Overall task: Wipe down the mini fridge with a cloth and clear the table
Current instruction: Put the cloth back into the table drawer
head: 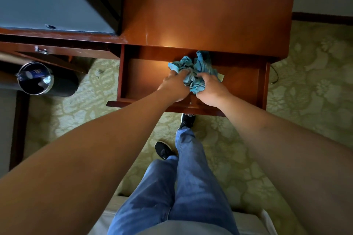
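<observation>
— How many cloths (pixel 194 71) do you count?
— One, blue and crumpled, with two hands on it: the left hand (pixel 174 87) and the right hand (pixel 211 89).
— Drawers?
— One open drawer (pixel 145 74) near us, and one shut drawer (pixel 63 50) on the left.
— And the rest?
— One mini fridge (pixel 49 0) far left, one table (pixel 206 9), one bin (pixel 35 78) on the left, and two black shoes (pixel 188 121).
</observation>
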Demonstrator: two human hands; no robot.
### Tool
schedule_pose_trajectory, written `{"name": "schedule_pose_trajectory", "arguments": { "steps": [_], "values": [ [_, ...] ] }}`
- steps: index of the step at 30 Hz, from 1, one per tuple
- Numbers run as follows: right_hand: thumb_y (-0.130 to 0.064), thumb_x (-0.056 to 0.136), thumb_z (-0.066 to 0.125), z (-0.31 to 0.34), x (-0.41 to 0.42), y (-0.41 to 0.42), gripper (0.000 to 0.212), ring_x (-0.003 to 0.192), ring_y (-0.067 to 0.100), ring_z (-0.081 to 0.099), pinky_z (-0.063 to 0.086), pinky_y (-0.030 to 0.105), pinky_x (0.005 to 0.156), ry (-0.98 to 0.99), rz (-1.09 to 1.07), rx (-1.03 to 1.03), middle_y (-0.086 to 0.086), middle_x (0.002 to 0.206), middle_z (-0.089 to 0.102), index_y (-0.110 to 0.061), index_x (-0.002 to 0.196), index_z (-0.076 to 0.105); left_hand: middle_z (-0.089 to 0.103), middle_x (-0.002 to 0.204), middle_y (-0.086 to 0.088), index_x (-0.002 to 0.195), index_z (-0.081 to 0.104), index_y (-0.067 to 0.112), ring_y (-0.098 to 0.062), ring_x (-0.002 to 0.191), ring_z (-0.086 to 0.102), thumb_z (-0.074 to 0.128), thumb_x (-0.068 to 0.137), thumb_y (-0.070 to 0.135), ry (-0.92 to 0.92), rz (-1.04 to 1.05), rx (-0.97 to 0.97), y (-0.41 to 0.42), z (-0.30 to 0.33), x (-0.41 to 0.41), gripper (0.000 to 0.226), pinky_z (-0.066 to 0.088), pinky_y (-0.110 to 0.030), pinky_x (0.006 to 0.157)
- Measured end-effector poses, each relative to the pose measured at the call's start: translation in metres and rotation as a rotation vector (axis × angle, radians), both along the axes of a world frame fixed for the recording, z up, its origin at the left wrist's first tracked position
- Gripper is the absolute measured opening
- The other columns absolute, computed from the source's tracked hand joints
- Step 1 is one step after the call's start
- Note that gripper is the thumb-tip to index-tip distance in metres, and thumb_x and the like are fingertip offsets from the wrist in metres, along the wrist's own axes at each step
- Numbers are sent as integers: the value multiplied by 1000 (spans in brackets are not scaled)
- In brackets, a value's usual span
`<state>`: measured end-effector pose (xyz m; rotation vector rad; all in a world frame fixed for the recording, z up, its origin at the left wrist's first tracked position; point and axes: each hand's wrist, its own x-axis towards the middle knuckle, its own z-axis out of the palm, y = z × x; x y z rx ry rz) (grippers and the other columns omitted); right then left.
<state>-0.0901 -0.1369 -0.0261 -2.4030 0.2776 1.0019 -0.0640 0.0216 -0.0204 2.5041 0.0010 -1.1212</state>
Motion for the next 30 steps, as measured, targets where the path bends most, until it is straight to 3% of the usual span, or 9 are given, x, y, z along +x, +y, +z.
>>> {"name": "schedule_pose_trajectory", "arguments": {
  "steps": [3, 5, 8, 10, 11, 12, 16, 26, 30],
  "values": [
    [-26, 90, 67, 17, -16, 0, 38, 106, 26, 63, 53, 37, 87, -71, -68, -36, 3, 130, 54, -27, 125, 53, 54, 111, -10, 126, 46, 24, -30, 89, 60, 56, 94, 28, 13, 81, -10, 5, 19, -15, 35, 54, -39, 76],
    [-25, 94, 63, 22, -29, 3, 12, 87, 22, 70, 58, 36, 80, 65, -99, 65, 0, 102, 70, -21, 104, 62, 56, 77, -4, 93, 54, 14, -18, 60, 48, 51, 100, 23, 309, 91, -78, 7, 23, -26, 12, 45, -28, 56],
    [-17, 94, 59, 25, -50, 9, 11, 61, 20, 59, 49, 33, 60, 442, -78, 210, 5, 72, 67, -9, 88, 63, 37, 65, -4, 70, 42, 15, -14, 50, 23, 47, 100, 5, 651, 57, -157, 15, 22, -39, 32, 23, -21, 43],
    [-25, 88, 63, 20, -57, 8, 23, 67, 19, 53, 42, 32, 64, 400, 16, 143, 23, 103, 71, -2, 86, 68, 44, 81, -11, 84, 57, 7, -16, 57, 29, 53, 100, 5, 595, 47, -167, 18, 20, -41, 17, 27, -23, 50],
    [-29, 86, 63, 21, -58, 8, 27, 69, 18, 51, 40, 32, 65, 350, 40, 115, -11, 83, 45, -2, 86, 68, 51, 88, -11, 97, 64, 4, -17, 62, 36, 55, 100, 8, 540, 54, -175, 18, 23, -41, 10, 35, -25, 55],
    [-31, 86, 63, 22, -58, 8, 28, 71, 19, 53, 41, 31, 66, 327, 39, 110, 9, 77, 60, -4, 86, 70, 61, 95, -9, 108, 68, 4, -17, 67, 45, 57, 100, 13, 483, 39, -178, 18, 26, -40, 16, 44, -27, 62],
    [-28, 95, 57, 31, -43, 5, 23, 92, 24, 67, 53, 33, 78, 287, 91, 132, 4, 99, 73, -17, 96, 77, 70, 124, -3, 118, 74, 13, -20, 107, 64, 60, 100, 27, 269, -80, -126, 16, 36, -29, 27, 54, -35, 95],
    [-28, 99, 53, 32, 29, -11, 50, 137, 24, 51, 43, 35, 111, 139, 45, 48, 2, 154, 50, -22, 149, 51, 65, 131, 0, 119, 71, 24, -23, 116, 61, 50, 99, 32, 76, 38, -139, 6, 38, 20, 30, 52, -34, 94],
    [-25, 101, 51, 36, 56, -19, 56, 130, 25, 57, 45, 30, 89, 90, 59, 19, 4, 158, 43, -21, 156, 40, 63, 134, 1, 121, 69, 24, -22, 99, 63, 48, 100, 28, 66, 76, -129, 2, 39, 45, 30, 48, -29, 80]
  ]
}}
